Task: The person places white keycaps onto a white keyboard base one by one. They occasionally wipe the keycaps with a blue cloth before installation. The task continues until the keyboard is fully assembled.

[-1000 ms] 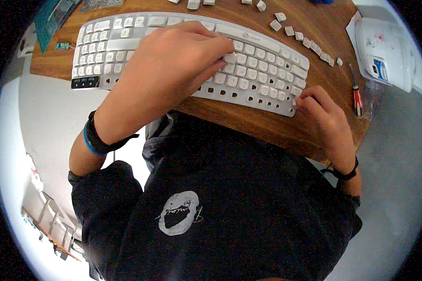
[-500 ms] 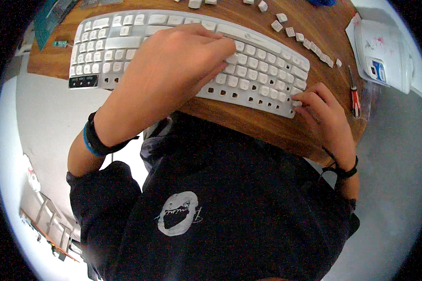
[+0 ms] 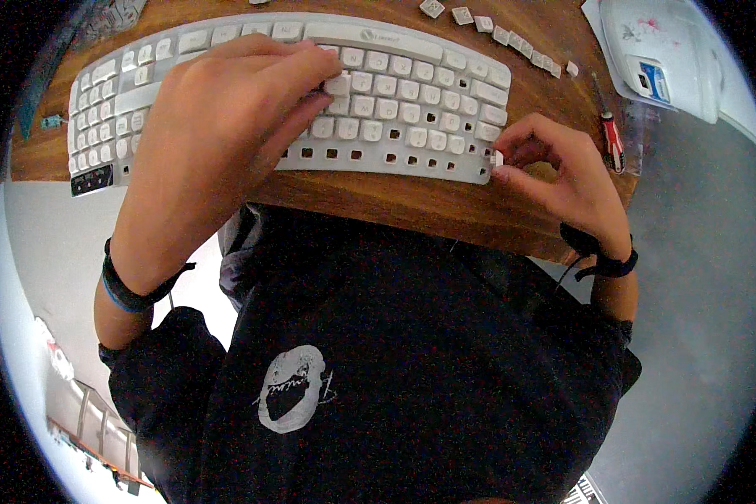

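Note:
A long white keyboard (image 3: 395,42) lies on a wooden table, its long space bar on the far side. Along its near rows several sockets show dark square holes without keycaps. My left hand (image 3: 218,109) reaches over the middle of the keyboard, thumb and fingertips closed around a white keycap (image 3: 337,85) among the other keys. At the keyboard's near right corner, my right hand (image 3: 563,164) pinches a small white keycap (image 3: 498,158) between thumb and fingers, beside the edge. The left hand and forearm hide part of the keys.
Several loose white keycaps (image 3: 519,44) run in a line across the table (image 3: 554,97) beyond the keyboard. A red-handled screwdriver (image 3: 613,143) rests near the right table edge. A clear plastic container (image 3: 672,50) stands at the far right, and a small green circuit board (image 3: 55,122) lies left.
The view has shifted, so the keyboard and table appear farther left and higher. My right hand's pinched keycap now shows more plainly at the keyboard's corner. The left hand stays at the middle keys.

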`<action>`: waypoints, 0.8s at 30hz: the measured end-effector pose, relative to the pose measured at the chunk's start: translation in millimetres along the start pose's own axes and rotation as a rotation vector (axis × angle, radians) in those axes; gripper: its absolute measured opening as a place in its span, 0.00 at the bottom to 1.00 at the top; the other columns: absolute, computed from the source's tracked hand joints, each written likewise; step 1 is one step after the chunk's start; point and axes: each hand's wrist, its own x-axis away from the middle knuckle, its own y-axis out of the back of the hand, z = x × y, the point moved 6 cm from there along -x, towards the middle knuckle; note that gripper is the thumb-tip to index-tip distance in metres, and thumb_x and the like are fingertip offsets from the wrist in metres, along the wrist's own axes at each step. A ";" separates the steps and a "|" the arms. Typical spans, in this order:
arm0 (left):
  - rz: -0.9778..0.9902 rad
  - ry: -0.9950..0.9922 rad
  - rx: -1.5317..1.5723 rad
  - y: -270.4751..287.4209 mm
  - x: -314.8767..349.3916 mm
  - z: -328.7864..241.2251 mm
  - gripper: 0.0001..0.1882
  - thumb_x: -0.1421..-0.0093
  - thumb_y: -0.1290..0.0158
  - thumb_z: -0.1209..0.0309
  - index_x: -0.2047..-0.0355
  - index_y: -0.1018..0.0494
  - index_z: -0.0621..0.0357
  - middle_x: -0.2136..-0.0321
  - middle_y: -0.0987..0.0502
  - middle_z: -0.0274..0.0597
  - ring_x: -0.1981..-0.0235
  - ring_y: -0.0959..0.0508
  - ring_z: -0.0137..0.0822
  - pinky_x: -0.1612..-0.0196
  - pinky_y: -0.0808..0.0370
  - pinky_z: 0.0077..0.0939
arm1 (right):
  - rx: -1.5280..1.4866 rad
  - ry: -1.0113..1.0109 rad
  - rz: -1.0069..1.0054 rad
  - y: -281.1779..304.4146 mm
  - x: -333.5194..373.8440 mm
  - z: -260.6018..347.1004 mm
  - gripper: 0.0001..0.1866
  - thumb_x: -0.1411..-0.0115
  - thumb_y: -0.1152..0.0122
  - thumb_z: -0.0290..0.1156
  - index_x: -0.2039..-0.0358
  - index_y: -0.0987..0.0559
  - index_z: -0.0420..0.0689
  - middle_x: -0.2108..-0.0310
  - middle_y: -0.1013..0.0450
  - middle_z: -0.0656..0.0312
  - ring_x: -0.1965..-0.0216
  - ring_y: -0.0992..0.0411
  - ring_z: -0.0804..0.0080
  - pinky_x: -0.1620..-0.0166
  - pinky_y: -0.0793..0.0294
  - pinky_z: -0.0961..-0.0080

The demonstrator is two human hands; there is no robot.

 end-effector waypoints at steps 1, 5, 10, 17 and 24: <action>0.002 0.001 -0.004 -0.2 0.3 0.1 0.19 0.38 0.34 0.72 0.46 0.17 0.50 0.51 0.13 0.46 0.50 0.13 0.50 0.47 0.16 0.41 | 0.017 -0.021 -0.001 0.2 -0.3 -0.9 0.12 0.38 0.26 0.26 0.56 0.19 0.41 0.61 0.19 0.57 0.55 0.17 0.64 0.51 0.17 0.68; 0.008 -0.001 -0.004 -0.1 -0.7 1.3 0.19 0.38 0.34 0.71 0.45 0.17 0.50 0.51 0.13 0.46 0.49 0.14 0.50 0.47 0.16 0.41 | 0.224 0.188 -0.098 -0.2 2.9 9.0 0.12 0.38 0.27 0.27 0.56 0.20 0.41 0.60 0.22 0.55 0.57 0.18 0.54 0.55 0.17 0.63; 0.002 0.006 0.015 1.0 -1.4 0.4 0.19 0.38 0.34 0.70 0.45 0.17 0.50 0.52 0.13 0.46 0.50 0.13 0.50 0.48 0.16 0.42 | 0.401 0.257 -0.183 -12.4 7.0 29.1 0.11 0.36 0.29 0.27 0.55 0.20 0.42 0.60 0.25 0.53 0.58 0.20 0.48 0.59 0.18 0.58; 0.061 -0.045 -0.022 -0.9 1.1 -0.6 0.15 0.35 0.38 0.66 0.48 0.21 0.54 0.54 0.13 0.49 0.53 0.14 0.55 0.52 0.16 0.47 | 0.451 0.128 -0.272 -17.8 18.4 31.7 0.12 0.38 0.28 0.24 0.55 0.19 0.43 0.61 0.25 0.54 0.60 0.21 0.50 0.59 0.19 0.61; 0.049 -0.040 0.022 1.4 0.1 -3.4 0.14 0.38 0.41 0.70 0.52 0.24 0.59 0.57 0.14 0.53 0.53 0.14 0.57 0.54 0.15 0.46 | 0.440 0.116 -0.298 -15.1 17.8 21.0 0.13 0.41 0.26 0.21 0.57 0.18 0.42 0.62 0.26 0.53 0.61 0.22 0.50 0.59 0.20 0.59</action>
